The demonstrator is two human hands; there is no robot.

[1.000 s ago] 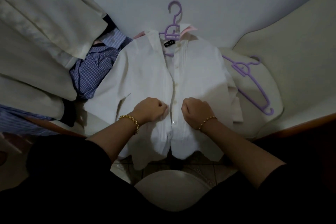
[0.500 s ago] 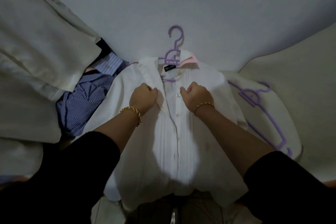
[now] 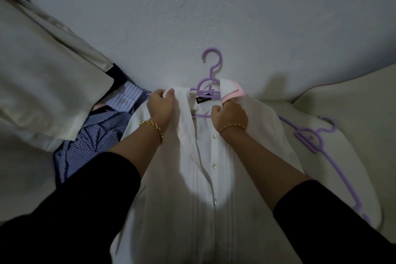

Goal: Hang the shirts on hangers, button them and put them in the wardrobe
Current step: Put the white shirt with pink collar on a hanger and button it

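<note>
**Two hands at the collar of a white shirt (image 3: 214,178)**

Both hands sit at the neck of the shirt, which lies front-up and spread flat below a pale wall (image 3: 214,6). It is threaded on a purple hanger (image 3: 211,70), whose hook points up against the wall above the collar. The left hand (image 3: 160,107) has its fingers (image 3: 169,93) curled tight round the left collar edge, bunching the cloth. The right hand (image 3: 230,118) is closed in a fist on the right side of the neck opening, just beside the hanger's lower bar and a pink strip (image 3: 234,94) under the collar. A gold bracelet (image 3: 153,128) circles each wrist, and black sleeves cover the forearms.

The shirt gapes open at the neck, showing a black label (image 3: 202,99). Small white buttons (image 3: 213,165) run down the pleated front (how many are fastened cannot be told).

Left of the shirt lie a blue checked shirt (image 3: 90,146) and a striped shirt (image 3: 128,96), partly under a large beige garment (image 3: 42,81). To the right, a second purple hanger (image 3: 334,167) lies bare on a cream cushion (image 3: 353,113), apart from the shirt.
</note>
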